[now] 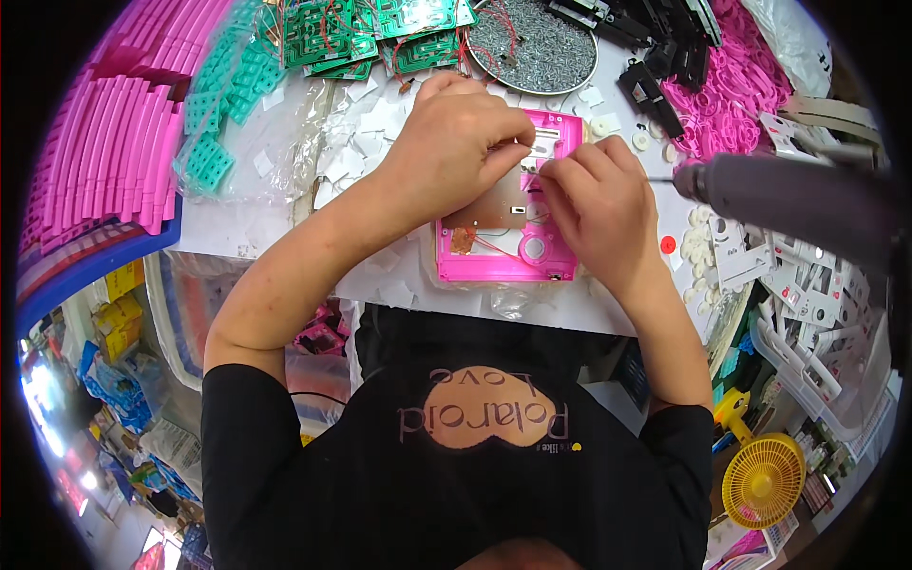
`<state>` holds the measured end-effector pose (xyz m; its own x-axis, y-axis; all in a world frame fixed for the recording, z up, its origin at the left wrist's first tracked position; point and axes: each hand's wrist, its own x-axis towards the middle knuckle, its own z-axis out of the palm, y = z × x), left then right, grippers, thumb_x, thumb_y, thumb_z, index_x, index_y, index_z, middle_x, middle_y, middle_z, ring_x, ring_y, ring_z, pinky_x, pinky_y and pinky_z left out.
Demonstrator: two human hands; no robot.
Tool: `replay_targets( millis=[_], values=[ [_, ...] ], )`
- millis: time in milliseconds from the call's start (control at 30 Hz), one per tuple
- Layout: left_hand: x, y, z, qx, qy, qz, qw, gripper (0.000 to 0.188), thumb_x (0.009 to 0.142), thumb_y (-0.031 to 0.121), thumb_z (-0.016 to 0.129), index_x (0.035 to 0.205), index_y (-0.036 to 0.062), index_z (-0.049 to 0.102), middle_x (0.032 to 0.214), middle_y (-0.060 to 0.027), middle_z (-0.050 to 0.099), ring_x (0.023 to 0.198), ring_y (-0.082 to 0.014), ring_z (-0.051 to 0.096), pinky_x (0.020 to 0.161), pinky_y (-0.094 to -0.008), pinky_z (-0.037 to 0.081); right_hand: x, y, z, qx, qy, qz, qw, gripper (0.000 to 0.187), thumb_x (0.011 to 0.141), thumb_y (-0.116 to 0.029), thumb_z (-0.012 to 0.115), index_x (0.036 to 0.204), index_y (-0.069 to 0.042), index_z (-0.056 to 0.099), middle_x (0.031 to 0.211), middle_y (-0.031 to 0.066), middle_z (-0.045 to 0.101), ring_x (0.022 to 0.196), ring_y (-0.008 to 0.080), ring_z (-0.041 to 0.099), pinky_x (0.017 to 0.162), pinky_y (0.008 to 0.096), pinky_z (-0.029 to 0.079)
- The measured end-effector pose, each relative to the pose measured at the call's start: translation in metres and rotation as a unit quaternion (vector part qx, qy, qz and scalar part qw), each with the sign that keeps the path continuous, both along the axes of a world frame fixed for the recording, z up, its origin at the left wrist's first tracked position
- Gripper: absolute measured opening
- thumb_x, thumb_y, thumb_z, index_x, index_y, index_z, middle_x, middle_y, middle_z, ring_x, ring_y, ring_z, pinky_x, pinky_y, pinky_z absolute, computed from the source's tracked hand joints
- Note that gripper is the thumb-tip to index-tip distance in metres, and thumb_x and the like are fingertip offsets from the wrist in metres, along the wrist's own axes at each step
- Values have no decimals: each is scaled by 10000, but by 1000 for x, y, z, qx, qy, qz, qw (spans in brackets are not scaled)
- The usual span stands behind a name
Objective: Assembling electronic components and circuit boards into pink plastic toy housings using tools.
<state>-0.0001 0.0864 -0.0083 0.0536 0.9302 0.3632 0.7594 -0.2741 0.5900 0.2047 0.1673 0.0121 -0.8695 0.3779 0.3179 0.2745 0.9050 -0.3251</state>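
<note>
A pink plastic casing (pixel 494 270) lies in front of me on the white table. Inside it sits a brown circuit board (pixel 486 207), with thin red wires (pixel 494 249) running below it. My left hand (pixel 464 138) reaches over the board's upper left part, thumb and forefinger pinched together near the casing's top. On the casing's right side is my right hand (pixel 604 204), its fingertips pressed together over the board's right edge. Whatever small piece either hand pinches is hidden by the fingers.
Green circuit boards (pixel 423 52) and a round tray of screws (pixel 534 81) stand at the back. Pink parts (pixel 119 152) are stacked at left, beside teal pads (pixel 211 163). A dark electric screwdriver (pixel 788 195) juts in from the right. Pink straps (pixel 731 90) lie far right.
</note>
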Motion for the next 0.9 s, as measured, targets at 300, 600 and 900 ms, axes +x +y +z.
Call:
replay_targets(
  millis=[300, 600, 900],
  values=[
    [2, 7, 8, -19, 156, -63, 986, 49, 827, 140, 678, 864, 118, 702, 925, -26, 641, 964, -232, 608, 1022, -498, 363, 1, -20, 2, -11, -11, -27, 1000, 111, 782, -125, 732, 810, -87, 633, 801, 58, 592, 794, 285, 572, 688, 414, 463],
    [23, 37, 27, -106, 325, -194, 920, 107, 748, 156, 725, 839, 107, 754, 975, -68, 679, 971, -230, 662, 996, -447, 430, 4, -24, 3, -47, 30, -53, 997, 126, 754, -49, 746, 863, -60, 684, 833, 73, 599, 791, 296, 566, 697, 408, 476],
    [34, 56, 57, -273, 309, -240, 879, 157, 736, 125, 728, 833, 4, 748, 879, -170, 726, 794, -360, 735, 664, -442, 593, 5, -21, 5, -33, -9, -71, 997, 124, 745, -16, 732, 857, -34, 682, 855, 113, 624, 808, 309, 583, 726, 419, 510]
  ],
)
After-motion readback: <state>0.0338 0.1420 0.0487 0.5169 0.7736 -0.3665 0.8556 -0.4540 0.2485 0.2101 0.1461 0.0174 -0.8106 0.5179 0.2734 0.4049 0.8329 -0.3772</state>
